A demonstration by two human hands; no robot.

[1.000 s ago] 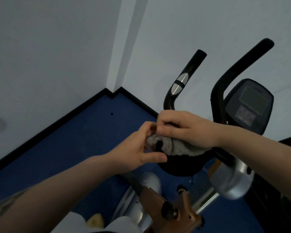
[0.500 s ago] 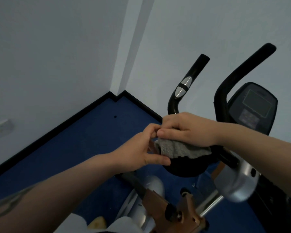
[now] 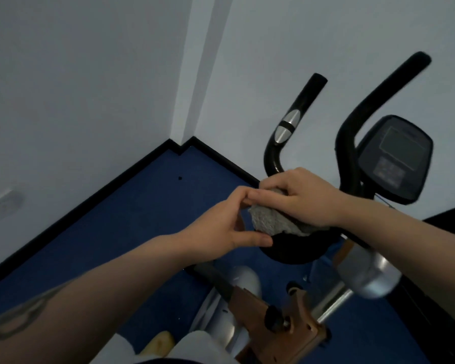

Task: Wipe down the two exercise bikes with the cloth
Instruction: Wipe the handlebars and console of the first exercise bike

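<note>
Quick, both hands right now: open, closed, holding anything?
Left hand: fingers pinch the cloth at its edge.
Right hand: curled over the cloth, holding it on the black seat.

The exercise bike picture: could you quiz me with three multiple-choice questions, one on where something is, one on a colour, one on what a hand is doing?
1. Where does the cloth lie?
A. on the floor
B. on the black saddle
C. over the display console

2. What colour is the floor?
A. blue
B. red
C. grey

3. What is the right hand doing?
A. hanging idle
B. gripping a handlebar
C. holding the cloth down

Answers: 1 B, the grey cloth sits on the dark saddle, under the hand. 2 A, the floor is deep blue with black skirting. 3 C, its fingers curl over the cloth, while the left hand touches the cloth's edge.
</note>
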